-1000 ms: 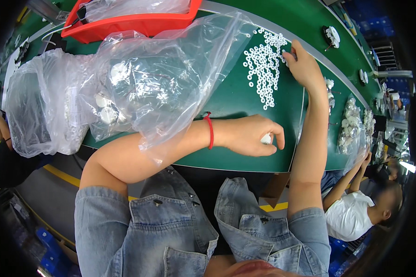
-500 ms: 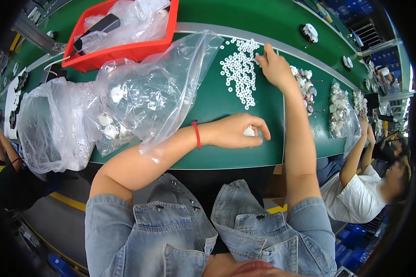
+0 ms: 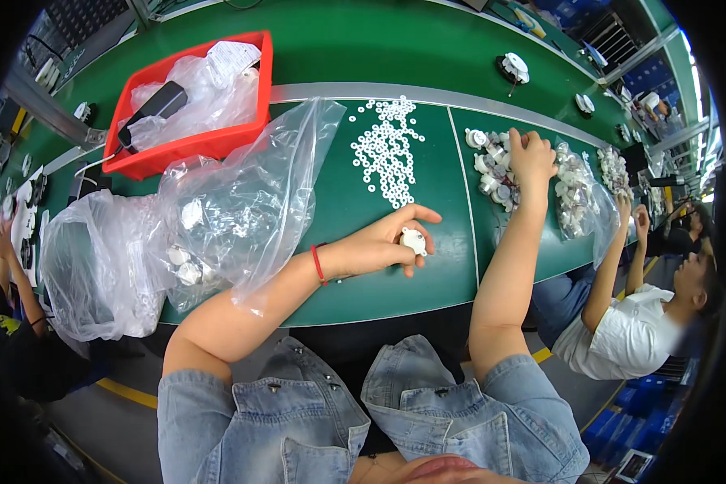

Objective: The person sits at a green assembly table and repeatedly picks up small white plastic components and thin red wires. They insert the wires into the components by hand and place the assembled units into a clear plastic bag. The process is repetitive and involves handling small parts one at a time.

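Note:
My left hand [image 3: 385, 246] is over the near part of the green bench, its fingers curled around a small white round part with side lugs [image 3: 413, 240], which lies against the palm. Past it is a loose spread of small white washers [image 3: 387, 153]. My right hand [image 3: 532, 165] reaches to the right edge of a heap of small white and metallic motor-like parts [image 3: 492, 165]. Its fingers are bent down; what they grip, if anything, is hidden.
Clear plastic bags [image 3: 242, 206] with white parts lie at the left, before a red bin [image 3: 189, 153] holding bags and a black adapter [image 3: 157, 113]. Another bag of parts [image 3: 574, 198] lies at the right. A co-worker in a white shirt [image 3: 621, 331] sits beyond it.
My right hand has moved from the washers rightward to the heap of parts. My left hand has turned, showing more of the white part. The whole view has shifted.

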A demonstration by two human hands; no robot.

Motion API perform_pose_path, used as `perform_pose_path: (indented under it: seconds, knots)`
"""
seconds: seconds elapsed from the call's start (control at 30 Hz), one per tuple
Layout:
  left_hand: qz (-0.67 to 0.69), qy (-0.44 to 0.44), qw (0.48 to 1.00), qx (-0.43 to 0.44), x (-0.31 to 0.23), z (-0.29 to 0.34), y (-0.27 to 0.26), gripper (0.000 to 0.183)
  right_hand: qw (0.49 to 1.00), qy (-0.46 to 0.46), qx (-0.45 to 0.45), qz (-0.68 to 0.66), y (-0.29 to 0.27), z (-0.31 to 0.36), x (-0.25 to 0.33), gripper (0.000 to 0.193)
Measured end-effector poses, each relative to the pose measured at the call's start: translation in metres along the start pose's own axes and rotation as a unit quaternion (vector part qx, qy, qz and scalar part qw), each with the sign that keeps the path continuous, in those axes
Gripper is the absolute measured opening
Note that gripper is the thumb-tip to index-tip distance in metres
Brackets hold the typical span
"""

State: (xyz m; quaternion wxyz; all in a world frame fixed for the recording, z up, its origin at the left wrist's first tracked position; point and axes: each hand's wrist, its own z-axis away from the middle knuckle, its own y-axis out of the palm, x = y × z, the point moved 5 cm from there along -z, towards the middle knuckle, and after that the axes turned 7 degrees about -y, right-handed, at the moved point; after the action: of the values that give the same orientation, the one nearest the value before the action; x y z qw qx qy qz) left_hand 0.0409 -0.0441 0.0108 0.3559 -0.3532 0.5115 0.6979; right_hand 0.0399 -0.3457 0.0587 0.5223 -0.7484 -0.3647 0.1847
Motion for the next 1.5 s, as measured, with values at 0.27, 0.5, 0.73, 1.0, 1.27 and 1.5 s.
perform_pose_path:
  seconds: [0.27, 0.5, 0.73, 1.0, 1.27, 1.5]
  knots:
    - [0.152, 0.069, 0.986, -0.023, -0.011, 0.004, -0.005, 0.06, 0.829, -0.183, 0.16, -0.504, -0.03, 0.035, 0.085, 0.019]
    - [0.233, 0.179, 0.94, -0.174, -0.036, 0.02, -0.027, 0.062, 0.717, -0.346, 0.353, -0.492, -0.043, 0.12, 0.17, 0.042]
    - [0.202, 0.178, 0.952, -0.146, -0.037, 0.018, -0.03, 0.056, 0.678, -0.361, 0.281, -0.575, -0.044, 0.115, 0.168, 0.05]
    - [0.249, 0.225, 0.937, -0.095, -0.036, 0.016, -0.031, 0.056, 0.647, -0.239, 0.354, -0.631, -0.044, 0.115, 0.17, 0.049]
    - [-0.034, 0.148, 0.974, -0.17, -0.032, 0.016, -0.02, 0.048, 0.585, -0.164, 0.267, -0.748, -0.044, 0.088, 0.148, 0.033]
    - [-0.183, 0.135, 0.954, -0.195, -0.02, 0.008, -0.016, 0.03, 0.655, -0.155, 0.269, -0.689, -0.038, 0.076, 0.137, 0.026]
